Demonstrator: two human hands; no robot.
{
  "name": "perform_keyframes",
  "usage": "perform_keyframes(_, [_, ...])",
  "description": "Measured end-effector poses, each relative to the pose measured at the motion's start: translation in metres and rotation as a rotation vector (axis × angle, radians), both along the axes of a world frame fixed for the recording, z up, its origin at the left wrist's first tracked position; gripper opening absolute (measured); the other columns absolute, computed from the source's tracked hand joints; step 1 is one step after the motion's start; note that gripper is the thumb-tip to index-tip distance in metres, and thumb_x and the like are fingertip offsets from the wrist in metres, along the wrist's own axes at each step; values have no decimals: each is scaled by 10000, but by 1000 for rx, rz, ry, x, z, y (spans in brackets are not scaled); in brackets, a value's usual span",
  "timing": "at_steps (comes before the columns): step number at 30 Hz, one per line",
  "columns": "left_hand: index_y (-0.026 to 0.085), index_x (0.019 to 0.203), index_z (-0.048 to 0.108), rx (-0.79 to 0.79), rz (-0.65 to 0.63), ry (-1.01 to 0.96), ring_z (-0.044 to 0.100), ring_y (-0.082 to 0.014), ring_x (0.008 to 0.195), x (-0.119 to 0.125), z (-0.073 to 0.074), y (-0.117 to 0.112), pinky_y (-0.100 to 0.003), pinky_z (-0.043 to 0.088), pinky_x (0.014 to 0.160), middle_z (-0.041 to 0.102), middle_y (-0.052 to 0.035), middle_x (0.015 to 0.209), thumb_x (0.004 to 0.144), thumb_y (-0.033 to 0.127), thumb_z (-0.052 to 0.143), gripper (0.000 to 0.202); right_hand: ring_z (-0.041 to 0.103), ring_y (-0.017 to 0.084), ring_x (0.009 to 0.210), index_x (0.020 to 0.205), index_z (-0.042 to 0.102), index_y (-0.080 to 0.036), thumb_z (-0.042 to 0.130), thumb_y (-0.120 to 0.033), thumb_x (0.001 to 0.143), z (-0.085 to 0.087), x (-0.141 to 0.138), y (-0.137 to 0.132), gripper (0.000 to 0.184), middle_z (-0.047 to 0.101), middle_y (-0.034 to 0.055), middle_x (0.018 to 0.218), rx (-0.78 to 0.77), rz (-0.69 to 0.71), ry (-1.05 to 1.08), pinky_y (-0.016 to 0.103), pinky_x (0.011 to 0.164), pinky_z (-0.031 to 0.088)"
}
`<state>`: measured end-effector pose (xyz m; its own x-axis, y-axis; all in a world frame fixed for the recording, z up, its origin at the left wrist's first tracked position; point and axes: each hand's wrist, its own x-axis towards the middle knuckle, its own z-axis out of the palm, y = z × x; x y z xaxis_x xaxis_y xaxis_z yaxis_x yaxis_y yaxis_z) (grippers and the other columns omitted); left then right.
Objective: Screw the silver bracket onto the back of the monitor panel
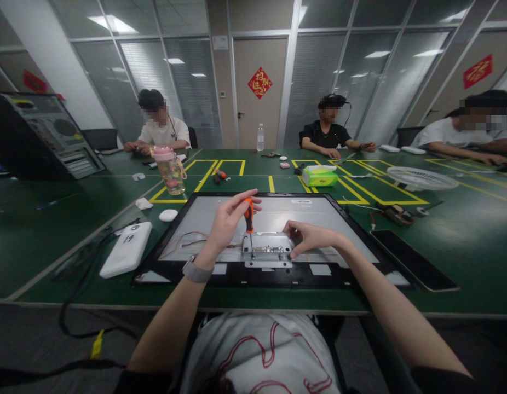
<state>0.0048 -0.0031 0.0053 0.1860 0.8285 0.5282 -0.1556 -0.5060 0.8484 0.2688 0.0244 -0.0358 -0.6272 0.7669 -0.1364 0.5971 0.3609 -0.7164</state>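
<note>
An orange and black screwdriver (248,216) stands nearly upright in my left hand (231,216), whose fingers close round the top of its handle. Its tip reaches down to the front of a silver metal bracket box (268,241). The thumb and fingers of my right hand (305,238) grip the right end of that box. The box lies on the back of a flat display panel (204,213) with a black frame. Thin coloured wires (183,241) run left from the box across the panel.
Left of the panel lie a white power bank (127,249) and a white oval case (168,215); a pink-lidded bottle (170,169) stands behind them. A black phone-like slab (412,258) lies right, near a walkie-talkie-shaped device (397,214). Beyond are a green packet (320,176), a white fan grille (421,178) and several seated people.
</note>
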Motion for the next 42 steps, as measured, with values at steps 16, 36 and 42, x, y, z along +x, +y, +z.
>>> perform_keyframes(16, [191,1002,738,46,124,57,615,-127,712,0,-1,0,-248,503,698,679,-9,795,789,349,727,266,477,174,794,979,513,-191,849,-545,552,-1,1,1,649,516,12,901,0,14,5,291,689,399])
perform_keyframes(36, [188,1130,705,-36,-36,-62,665,-173,842,1,1,-1,-324,516,809,733,-64,951,847,365,646,339,472,173,781,975,508,-189,849,-558,532,-2,1,1,670,505,5,885,-10,6,12,291,683,387])
perform_keyframes(42, [191,913,755,101,157,52,589,-123,737,-1,-1,1,-240,474,688,664,-23,853,781,329,727,193,483,182,813,996,514,-190,848,-548,550,-3,2,2,662,523,16,915,3,17,0,294,702,403])
